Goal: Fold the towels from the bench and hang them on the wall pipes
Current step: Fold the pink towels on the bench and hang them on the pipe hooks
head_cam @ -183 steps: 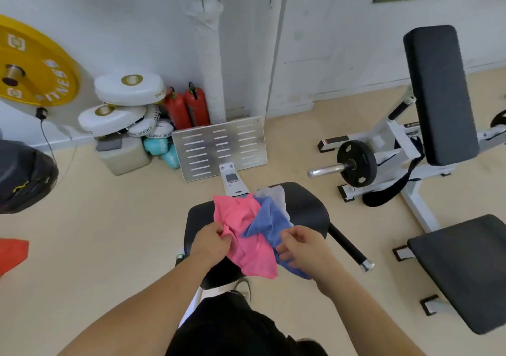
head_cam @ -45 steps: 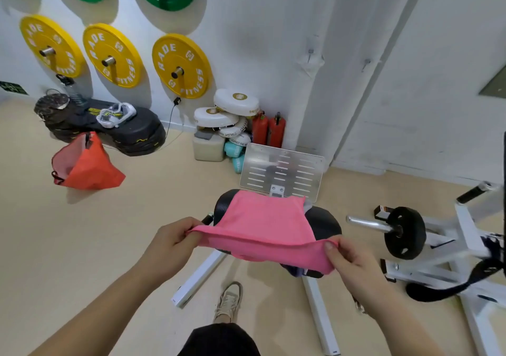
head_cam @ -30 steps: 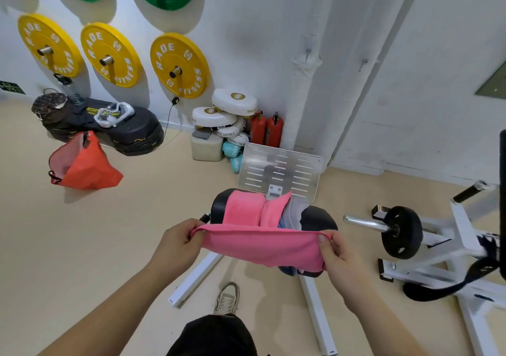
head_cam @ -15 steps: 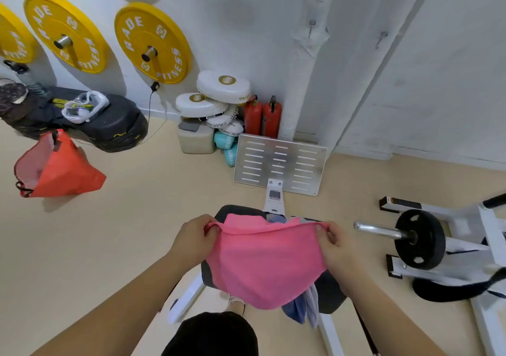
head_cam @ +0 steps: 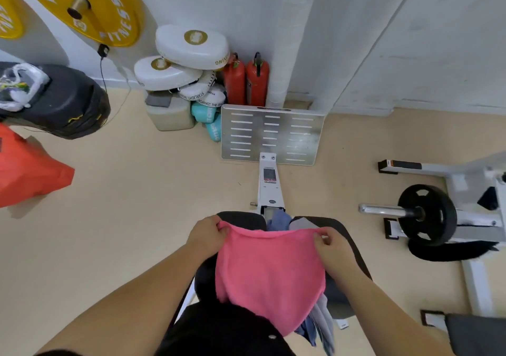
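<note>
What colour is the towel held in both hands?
Pink towel, plain with no pattern, seen clearly in the head view.

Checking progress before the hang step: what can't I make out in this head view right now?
- Blue towel and grey towel: mostly hidden behind the pink towel; their count and folds are unclear.
- Bench pad: largely covered by the towels and both arms.
- Pink towel's layers: unclear how many, though left hand and right hand pinch its top edge.
- Wall pipe: top cut off by the frame edge.
</note>
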A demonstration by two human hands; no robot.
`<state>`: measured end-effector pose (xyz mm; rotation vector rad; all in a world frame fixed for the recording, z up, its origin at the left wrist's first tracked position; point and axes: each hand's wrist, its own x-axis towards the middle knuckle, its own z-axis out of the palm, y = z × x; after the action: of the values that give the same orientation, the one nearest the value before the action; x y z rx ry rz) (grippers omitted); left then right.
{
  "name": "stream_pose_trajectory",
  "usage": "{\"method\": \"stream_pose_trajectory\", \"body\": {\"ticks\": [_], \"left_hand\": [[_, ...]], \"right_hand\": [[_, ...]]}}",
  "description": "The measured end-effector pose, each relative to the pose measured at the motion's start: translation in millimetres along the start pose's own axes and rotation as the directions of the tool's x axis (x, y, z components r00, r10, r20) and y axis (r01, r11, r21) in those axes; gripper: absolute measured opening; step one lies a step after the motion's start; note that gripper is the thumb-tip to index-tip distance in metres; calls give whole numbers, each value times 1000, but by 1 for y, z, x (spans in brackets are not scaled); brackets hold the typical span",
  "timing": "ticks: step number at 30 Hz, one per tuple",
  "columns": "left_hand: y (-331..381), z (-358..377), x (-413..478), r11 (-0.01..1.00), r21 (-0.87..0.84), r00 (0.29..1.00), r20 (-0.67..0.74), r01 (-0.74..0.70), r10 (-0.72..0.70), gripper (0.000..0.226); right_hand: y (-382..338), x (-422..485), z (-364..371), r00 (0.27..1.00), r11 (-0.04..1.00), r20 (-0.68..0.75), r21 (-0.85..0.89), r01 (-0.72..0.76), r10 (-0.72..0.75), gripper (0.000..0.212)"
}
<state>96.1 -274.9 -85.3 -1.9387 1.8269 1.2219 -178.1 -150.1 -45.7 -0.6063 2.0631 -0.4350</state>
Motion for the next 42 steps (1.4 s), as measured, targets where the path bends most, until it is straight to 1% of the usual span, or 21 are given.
{"method": "stream_pose_trajectory", "body": {"ticks": [2,4,7,9,10,12,14,16,18,19,21,23,26,30,33,35,37,38,40,41,42], "left_hand": [[-1,6,7,997,64,996,77,47,-51,11],[-1,14,12,991,97,989,104,97,-107,23],[3,22,13,978,77,974,100,195,-202,25],[7,27,12,971,43,967,96,235,-238,16],[10,29,10,969,28,963,100,247,-249,5],[13,33,5,966,4,961,100,260,-259,18],[16,36,-4,967,35,960,119,252,-254,21],[18,39,-15,977,67,971,115,205,-211,14],[21,47,-26,987,76,989,38,143,-146,16],[23,51,-34,993,46,994,-17,110,-110,19],[32,57,-54,995,-98,993,-116,11,-22,15],[43,59,-80,964,-235,977,-195,-127,82,11],[64,56,-129,901,-314,941,-255,-299,223,17],[96,49,-195,829,-349,892,-287,-438,350,17],[119,42,-242,751,-408,853,-313,-518,418,27],[129,37,-265,736,-361,816,-341,-572,467,30],[135,30,-282,725,-303,778,-368,-618,509,32],[138,27,-290,716,-288,762,-381,-636,524,32],[145,22,-302,697,-277,737,-412,-662,536,33],[148,20,-307,690,-272,726,-432,-670,535,35],[152,19,-310,684,-269,716,-452,-678,532,36]], "right_hand": [[3,5,3,998,998,44,-52,-35,37,36],[4,8,5,996,994,79,-110,-23,31,40],[5,8,6,995,984,104,-176,8,10,43],[6,7,6,995,980,98,-197,30,-11,42],[6,6,6,995,977,100,-209,44,-24,41],[7,2,5,993,970,105,-231,74,-51,39],[10,-2,3,991,965,106,-242,100,-76,37],[14,-9,-1,987,958,113,-252,136,-110,35],[18,-16,-8,980,951,128,-251,178,-150,36],[21,-21,-12,976,947,133,-251,200,-171,36],[26,-35,-22,966,935,129,-250,252,-226,35],[28,-51,-33,947,920,135,-233,316,-291,33],[24,-76,-50,912,914,216,-134,383,-350,36],[9,-113,-75,786,831,343,-26,555,-514,57],[-2,-135,-93,688,723,367,-56,689,-627,72],[-7,-147,-107,621,645,361,-65,761,-696,79],[-11,-157,-124,553,572,362,-64,818,-750,69],[-14,-163,-134,540,554,365,-76,829,-759,56],[-20,-176,-149,549,543,347,-125,830,-760,26],[-22,-183,-155,559,546,325,-140,826,-763,16],[-23,-188,-160,561,545,295,-144,826,-773,14]]}}
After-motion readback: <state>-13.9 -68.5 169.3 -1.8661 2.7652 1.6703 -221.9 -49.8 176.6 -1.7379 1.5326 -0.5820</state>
